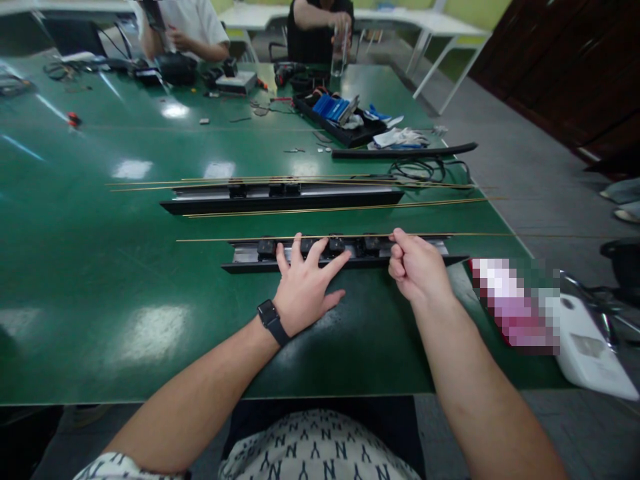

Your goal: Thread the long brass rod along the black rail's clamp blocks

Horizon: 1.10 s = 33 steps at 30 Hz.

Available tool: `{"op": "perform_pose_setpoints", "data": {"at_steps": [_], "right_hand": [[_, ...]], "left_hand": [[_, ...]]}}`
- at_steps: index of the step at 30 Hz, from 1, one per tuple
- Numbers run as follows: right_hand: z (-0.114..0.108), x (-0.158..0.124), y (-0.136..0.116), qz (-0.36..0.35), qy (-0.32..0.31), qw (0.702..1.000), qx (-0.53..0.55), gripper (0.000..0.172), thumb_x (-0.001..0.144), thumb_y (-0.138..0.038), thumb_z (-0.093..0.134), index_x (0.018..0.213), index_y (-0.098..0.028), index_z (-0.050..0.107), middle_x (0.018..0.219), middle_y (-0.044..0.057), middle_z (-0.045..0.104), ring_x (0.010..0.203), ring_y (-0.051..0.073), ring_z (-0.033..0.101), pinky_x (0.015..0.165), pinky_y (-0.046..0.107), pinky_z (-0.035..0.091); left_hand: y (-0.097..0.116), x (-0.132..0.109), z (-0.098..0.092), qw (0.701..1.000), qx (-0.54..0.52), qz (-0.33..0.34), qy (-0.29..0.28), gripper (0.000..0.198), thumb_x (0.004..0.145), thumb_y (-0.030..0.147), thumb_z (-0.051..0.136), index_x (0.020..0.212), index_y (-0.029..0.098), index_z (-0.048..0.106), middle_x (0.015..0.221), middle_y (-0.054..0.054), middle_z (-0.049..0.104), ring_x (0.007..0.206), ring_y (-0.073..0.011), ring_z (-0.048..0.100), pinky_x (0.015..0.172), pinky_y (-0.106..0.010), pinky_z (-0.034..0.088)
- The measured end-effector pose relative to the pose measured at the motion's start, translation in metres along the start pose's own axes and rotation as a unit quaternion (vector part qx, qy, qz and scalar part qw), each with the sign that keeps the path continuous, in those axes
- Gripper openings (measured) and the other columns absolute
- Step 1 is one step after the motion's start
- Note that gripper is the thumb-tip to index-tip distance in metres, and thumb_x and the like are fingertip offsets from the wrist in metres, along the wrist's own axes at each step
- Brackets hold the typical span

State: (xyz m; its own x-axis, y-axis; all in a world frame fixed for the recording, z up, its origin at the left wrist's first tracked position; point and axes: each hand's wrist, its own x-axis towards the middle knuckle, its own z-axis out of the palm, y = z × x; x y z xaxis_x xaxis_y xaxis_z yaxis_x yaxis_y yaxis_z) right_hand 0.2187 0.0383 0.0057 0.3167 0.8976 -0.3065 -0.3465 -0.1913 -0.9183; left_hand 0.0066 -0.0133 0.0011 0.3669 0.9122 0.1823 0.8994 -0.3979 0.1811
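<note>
My left hand (305,283), a dark watch on its wrist, lies spread with the fingers flat on a long black and silver rail (453,250) that holds several black blocks. My right hand (415,267) is closed in a pinch on a thin brass rod (225,239) that runs along the rail's far edge and sticks out past the table's right side. A second, similar rail (350,195) lies a little farther away, with several more brass rods (150,185) on and beside it.
The green table (100,280) carries a black tray (345,137) of blue parts, cables (425,170), a black strip (405,151) and tools at the far end. Two people sit across the table. A white device (590,350) sits at the right edge.
</note>
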Motion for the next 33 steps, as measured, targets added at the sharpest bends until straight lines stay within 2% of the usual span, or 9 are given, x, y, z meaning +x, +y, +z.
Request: {"op": "perform_pose_setpoints", "data": {"at_steps": [8, 15, 23, 33], "right_hand": [[-0.0009, 0.0014, 0.0019, -0.003, -0.004, 1.0, -0.003, 0.017, 0.089, -0.027, 0.071, 0.079, -0.016, 0.061, 0.049, -0.006, 0.051, 0.027, 0.005, 0.035, 0.024, 0.016, 0.021], [-0.0035, 0.0006, 0.0003, 0.006, -0.024, 1.0, 0.007, 0.012, 0.085, -0.026, 0.071, 0.088, -0.015, 0.066, 0.05, -0.006, 0.052, 0.027, 0.005, 0.035, 0.025, 0.016, 0.02], [-0.0029, 0.0007, 0.0013, -0.005, -0.019, 1.0, 0.002, 0.013, 0.084, -0.024, 0.073, 0.084, -0.015, 0.064, 0.05, -0.007, 0.05, 0.027, 0.005, 0.035, 0.025, 0.016, 0.02], [-0.0001, -0.0007, 0.0, 0.0, -0.002, 1.0, -0.007, 0.027, 0.083, -0.034, 0.08, 0.079, -0.018, 0.058, 0.05, -0.007, 0.049, 0.027, 0.004, 0.036, 0.025, 0.015, 0.022]], "left_hand": [[-0.0007, -0.0002, 0.0011, 1.0, -0.007, 0.003, 0.009, 0.076, 0.081, 0.048, 0.077, 0.15, 0.045, 0.046, 0.161, -0.006, 0.036, 0.149, -0.0527, 0.018, 0.113, -0.081, 0.013], [-0.0012, -0.0002, 0.0009, 1.0, -0.008, 0.002, 0.005, 0.075, 0.081, 0.047, 0.077, 0.15, 0.046, 0.046, 0.161, -0.006, 0.036, 0.15, -0.0521, 0.017, 0.113, -0.081, 0.013], [-0.0004, 0.0002, 0.0001, 1.0, -0.005, 0.001, 0.001, 0.075, 0.082, 0.048, 0.076, 0.15, 0.046, 0.045, 0.162, -0.006, 0.036, 0.15, -0.0522, 0.017, 0.113, -0.08, 0.013], [0.0001, -0.0001, -0.0004, 1.0, -0.012, -0.001, 0.005, 0.074, 0.082, 0.046, 0.077, 0.15, 0.046, 0.046, 0.162, -0.006, 0.036, 0.15, -0.0506, 0.017, 0.114, -0.08, 0.012]]}}
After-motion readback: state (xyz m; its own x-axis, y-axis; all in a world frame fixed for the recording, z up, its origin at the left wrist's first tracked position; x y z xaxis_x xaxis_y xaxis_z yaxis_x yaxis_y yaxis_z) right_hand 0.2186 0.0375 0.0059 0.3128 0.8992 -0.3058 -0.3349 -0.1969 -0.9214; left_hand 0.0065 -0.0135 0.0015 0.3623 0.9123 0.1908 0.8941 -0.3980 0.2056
